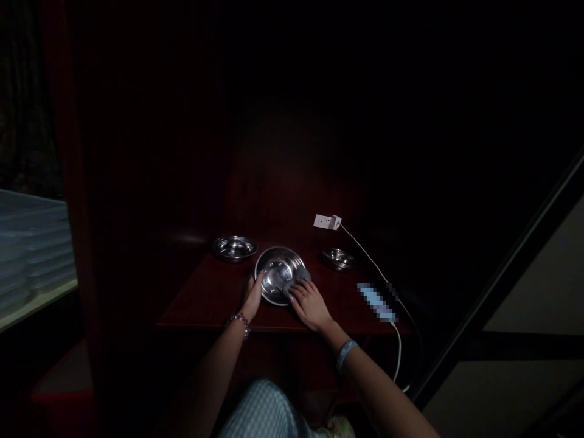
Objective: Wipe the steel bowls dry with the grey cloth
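Observation:
A steel bowl (277,272) stands tilted on the dark red table (205,298), its inside facing me. My left hand (252,296) grips the bowl's left rim, thumb over the edge. My right hand (310,302) presses a small grey cloth or sponge (298,280) against the bowl's lower right rim, fingers curled over it. A beaded bracelet sits on my left wrist and a blue band on my right.
Two more steel dishes lie on the table: a wider one (234,247) at the left and a small one (338,258) at the right. A white plug adapter (327,221) with a white cable (365,252) runs to a phone (376,302) near the right edge. Surroundings are very dark.

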Available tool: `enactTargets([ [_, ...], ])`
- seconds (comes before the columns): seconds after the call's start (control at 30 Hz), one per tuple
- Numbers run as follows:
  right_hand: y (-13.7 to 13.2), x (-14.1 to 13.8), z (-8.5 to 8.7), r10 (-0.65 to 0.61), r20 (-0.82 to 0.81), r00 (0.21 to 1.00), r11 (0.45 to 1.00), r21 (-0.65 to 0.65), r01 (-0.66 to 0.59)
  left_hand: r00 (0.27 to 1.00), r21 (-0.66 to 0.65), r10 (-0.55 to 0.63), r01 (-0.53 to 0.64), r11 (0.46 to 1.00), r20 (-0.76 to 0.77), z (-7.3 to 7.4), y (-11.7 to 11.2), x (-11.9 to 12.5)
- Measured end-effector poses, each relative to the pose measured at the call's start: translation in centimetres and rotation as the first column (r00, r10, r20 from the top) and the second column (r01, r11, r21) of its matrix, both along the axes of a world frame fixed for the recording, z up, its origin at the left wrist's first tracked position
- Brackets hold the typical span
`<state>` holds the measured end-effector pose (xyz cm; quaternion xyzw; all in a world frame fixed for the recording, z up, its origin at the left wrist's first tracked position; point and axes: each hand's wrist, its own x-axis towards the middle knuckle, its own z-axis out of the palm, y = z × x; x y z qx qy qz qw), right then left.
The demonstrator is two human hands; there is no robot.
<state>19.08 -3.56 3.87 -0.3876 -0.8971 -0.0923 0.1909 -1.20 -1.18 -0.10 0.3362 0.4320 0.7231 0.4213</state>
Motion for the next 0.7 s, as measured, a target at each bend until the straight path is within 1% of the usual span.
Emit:
enactTargets([
  [0.1, -0.3, -0.2, 0.0, 0.027, 0.008, 1.000, 0.989, -0.144, -0.025, 0.999, 0.020, -0.020, 0.020, 1.000, -0.036, 0.3, -0.3, 0.0],
  [0.17, -0.6, -0.8, 0.1, 0.049, 0.002, 0.999, 0.968, -0.247, -0.047, 0.998, 0.021, -0.032, 0.034, 0.999, -0.062, 0.5, -0.5, -0.1],
  [0.27, -0.9, -2.1, 0.3, 0.099, -0.024, 0.995, 0.915, -0.391, -0.100, 0.995, -0.021, -0.038, 0.037, 0.999, -0.093, 0.6, -0.5, -0.2],
  [0.37, -0.9, -3.5, 0.3, 0.140, -0.049, 0.989, 0.856, -0.496, -0.146, 0.992, -0.064, -0.043, 0.035, 0.997, -0.116, 0.5, -0.4, -0.3],
  [0.47, -0.1, -4.8, 0.3, 0.151, -0.075, 0.986, 0.817, -0.553, -0.167, 0.990, -0.080, -0.070, 0.060, 0.995, -0.124, 0.4, -0.3, -0.5],
  [0.53, 0.6, -5.4, 0.3, 0.145, -0.079, 0.986, 0.806, -0.569, -0.164, 0.988, -0.083, -0.088, 0.078, 0.994, -0.125, 0.4, -0.3, -0.5],
  [0.6, 1.2, -5.9, 0.4, 0.131, -0.057, 0.990, 0.810, -0.569, -0.140, 0.988, -0.077, -0.094, 0.084, 0.993, -0.126, 0.5, -0.3, -0.6],
  [0.7, 1.7, -6.6, 0.7, 0.097, 0.005, 0.995, 0.833, -0.548, -0.078, 0.990, -0.070, -0.077, 0.069, 0.995, -0.117, 0.6, -0.3, -0.6],
])
